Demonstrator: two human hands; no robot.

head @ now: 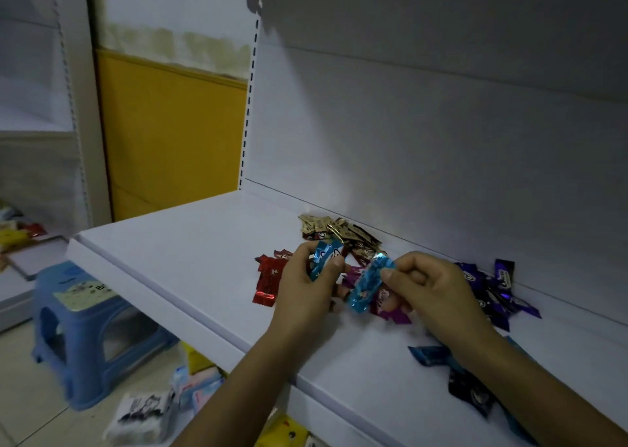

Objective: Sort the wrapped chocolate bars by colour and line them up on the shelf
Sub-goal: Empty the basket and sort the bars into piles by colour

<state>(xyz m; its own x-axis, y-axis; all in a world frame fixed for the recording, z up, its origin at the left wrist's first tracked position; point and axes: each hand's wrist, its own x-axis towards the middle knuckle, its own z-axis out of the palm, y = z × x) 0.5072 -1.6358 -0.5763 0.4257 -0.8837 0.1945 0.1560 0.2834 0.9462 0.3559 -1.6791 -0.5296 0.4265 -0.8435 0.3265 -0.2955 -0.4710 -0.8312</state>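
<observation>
On the white shelf (190, 242) lies a loose heap of wrapped chocolate bars. My left hand (307, 286) grips a light blue bar (323, 258) just above the heap. My right hand (431, 290) pinches the upper end of a second light blue bar (368, 281), which hangs tilted between the hands. Gold bars (334, 226) lie at the back by the wall, red bars (268, 276) to the left, dark purple bars (492, 283) to the right. Pink-purple bars (390, 305) sit under the hands. A blue bar (426, 355) and a dark bar (470, 392) lie near my right forearm.
The shelf's back wall (441, 157) rises right behind the heap. A blue plastic stool (81, 327) stands on the floor at the lower left. Packets (190, 389) lie on the floor below the shelf's front edge. Another shelf unit (37, 106) is at the far left.
</observation>
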